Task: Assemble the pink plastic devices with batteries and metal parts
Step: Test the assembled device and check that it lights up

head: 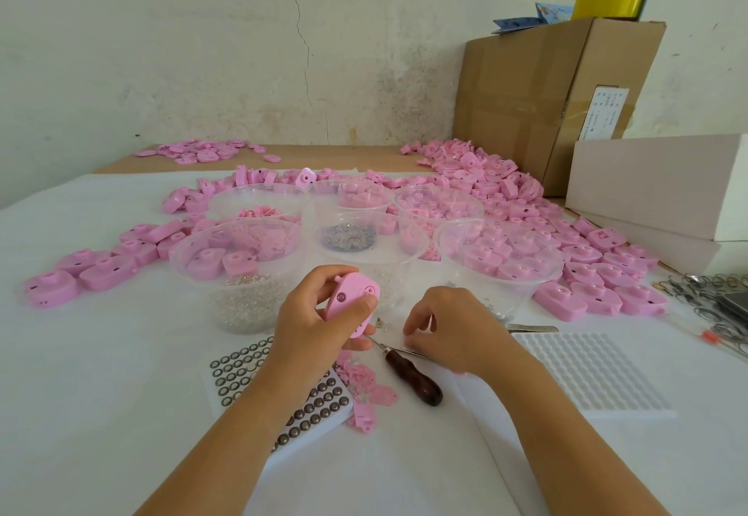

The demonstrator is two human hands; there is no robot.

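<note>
Head camera is showing the left hand [315,323] gripping a pink device [353,300], lifted above the white cloth [121,374], thumb pressing across its face. The right hand [449,331] is resting just right of it, fingers curling down onto the cloth; whether they are pinching anything is unclear. A wooden-handled awl [413,381] is lying between both wrists.

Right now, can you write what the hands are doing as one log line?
left hand: holds pink device | right hand: fingertips down by small metal parts, grip unclear | awl: lying on table
</note>
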